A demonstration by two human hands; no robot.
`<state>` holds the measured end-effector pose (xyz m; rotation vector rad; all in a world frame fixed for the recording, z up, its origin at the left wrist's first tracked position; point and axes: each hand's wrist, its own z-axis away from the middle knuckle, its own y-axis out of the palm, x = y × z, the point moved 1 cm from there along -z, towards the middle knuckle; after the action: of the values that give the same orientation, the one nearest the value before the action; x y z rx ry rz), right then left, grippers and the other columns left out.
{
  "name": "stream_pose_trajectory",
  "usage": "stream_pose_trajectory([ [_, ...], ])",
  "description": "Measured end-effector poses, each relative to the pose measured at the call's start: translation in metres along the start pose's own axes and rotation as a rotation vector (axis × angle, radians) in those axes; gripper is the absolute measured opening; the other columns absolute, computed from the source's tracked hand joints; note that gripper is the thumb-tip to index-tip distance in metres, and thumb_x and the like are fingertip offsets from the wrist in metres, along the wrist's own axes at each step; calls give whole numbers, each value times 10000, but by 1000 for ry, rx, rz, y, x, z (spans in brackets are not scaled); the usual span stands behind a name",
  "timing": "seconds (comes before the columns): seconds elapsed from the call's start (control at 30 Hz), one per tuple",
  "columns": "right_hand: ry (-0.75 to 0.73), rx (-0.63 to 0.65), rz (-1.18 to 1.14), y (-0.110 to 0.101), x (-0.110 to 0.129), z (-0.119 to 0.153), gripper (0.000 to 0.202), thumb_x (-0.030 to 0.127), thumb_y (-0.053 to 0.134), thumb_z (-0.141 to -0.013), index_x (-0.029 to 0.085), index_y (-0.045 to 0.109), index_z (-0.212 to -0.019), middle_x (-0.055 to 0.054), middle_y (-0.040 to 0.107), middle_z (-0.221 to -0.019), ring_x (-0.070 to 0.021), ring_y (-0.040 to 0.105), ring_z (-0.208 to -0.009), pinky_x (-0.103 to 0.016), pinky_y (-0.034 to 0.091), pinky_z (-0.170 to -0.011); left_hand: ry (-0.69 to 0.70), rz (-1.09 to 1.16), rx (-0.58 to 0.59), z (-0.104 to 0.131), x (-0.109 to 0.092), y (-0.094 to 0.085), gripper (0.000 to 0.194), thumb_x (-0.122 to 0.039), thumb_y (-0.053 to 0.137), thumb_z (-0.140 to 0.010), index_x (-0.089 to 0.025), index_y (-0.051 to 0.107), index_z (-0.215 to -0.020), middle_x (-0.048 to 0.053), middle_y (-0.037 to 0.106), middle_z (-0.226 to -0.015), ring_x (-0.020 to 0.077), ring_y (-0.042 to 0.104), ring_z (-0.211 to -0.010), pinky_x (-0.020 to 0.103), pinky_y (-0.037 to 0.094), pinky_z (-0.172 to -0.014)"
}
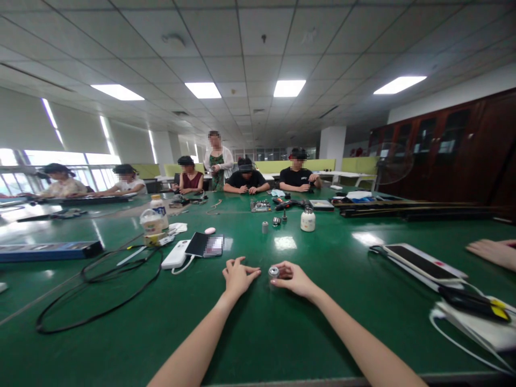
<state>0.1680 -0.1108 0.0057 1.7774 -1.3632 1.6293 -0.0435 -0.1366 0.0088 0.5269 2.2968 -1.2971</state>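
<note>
A small silver metal cylinder stands on the green table in front of me, with a round opening in its top. The thumb and fingers of my right hand are closed round it from the right side. Just left of it, my left hand rests near the tabletop with fingers apart and nothing in them; its thumb points toward the cylinder but does not touch it. Farther off are a similar metal cylinder, a shiny metal part and a small dark upright part.
A white jar stands beyond my right hand. Left lie a phone, a white power bank and a looped black cable. Another phone and a co-worker's hand are at the right. Several people sit across the table.
</note>
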Motion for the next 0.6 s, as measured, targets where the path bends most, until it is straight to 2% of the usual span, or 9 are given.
stream_pose_trajectory([
  [0.13,-10,-2,-5,1,1,1,223,270,631,-942,145,620,-1126,-60,668,-1096,-208,672,-937,-412,565,-825,38,-13,-16,4,-5,1,62,-353,781,-758,-356,816,-809,58,639,-1253,390,420,-1199,578,315,-985],
  [0.3,-20,-3,-23,1,-1,0,217,276,626,-945,143,622,-1117,-58,671,-1082,-200,675,-915,-398,571,-805,162,59,-98,10,-33,-6,156,-359,654,-889,-379,782,-977,24,647,-1213,306,439,-1199,479,352,-1002],
  [0.43,-26,6,-43,3,-4,-2,235,286,625,-946,146,615,-1134,-63,663,-1104,-203,673,-921,-398,572,-803,242,102,-76,16,-47,-6,107,-335,702,-857,-352,791,-914,22,665,-1162,290,474,-1162,450,376,-980],
  [0.6,-39,15,-58,3,-5,-2,248,295,629,-943,148,612,-1142,-65,659,-1113,-204,672,-923,-401,570,-806,272,124,-33,18,-48,-6,119,-325,687,-863,-334,787,-927,30,678,-1122,289,491,-1137,454,385,-958],
])
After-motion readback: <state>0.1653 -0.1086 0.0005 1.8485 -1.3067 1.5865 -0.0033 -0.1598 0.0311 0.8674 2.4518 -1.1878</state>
